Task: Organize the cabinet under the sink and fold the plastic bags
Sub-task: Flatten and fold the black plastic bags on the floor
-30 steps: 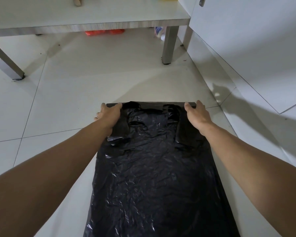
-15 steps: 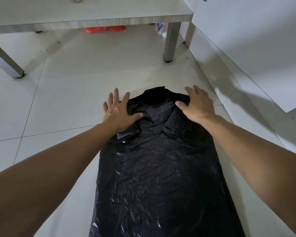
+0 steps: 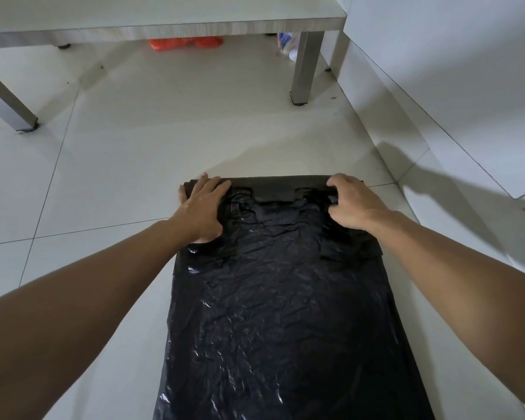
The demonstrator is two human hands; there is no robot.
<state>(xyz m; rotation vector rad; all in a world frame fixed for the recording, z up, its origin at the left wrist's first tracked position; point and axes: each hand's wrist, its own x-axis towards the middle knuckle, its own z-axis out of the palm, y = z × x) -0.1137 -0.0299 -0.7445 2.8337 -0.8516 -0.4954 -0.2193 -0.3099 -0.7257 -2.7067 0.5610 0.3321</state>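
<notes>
I see a black plastic bag (image 3: 282,298) spread flat on the tiled floor (image 3: 109,165), long side running from the near edge of view toward a low table (image 3: 164,13). Its far end is folded over into a narrow band.

My left hand (image 3: 202,204) sits on the bag's far-left corner, palm down, fingers (image 3: 208,184) spread a bit and lying flat across the band, tips reaching its far edge; the thumb side presses on the crinkled film. Not gripping, just pressing.

My right hand (image 3: 353,203) is at the far-right corner, fingers (image 3: 335,183) curled together over the band, knuckles up. I can't tell if film is actually pinched underneath.

The band between both hands lies flat, touching the floor. An orange item (image 3: 185,42) lies under the table, well apart from the bag.
</notes>
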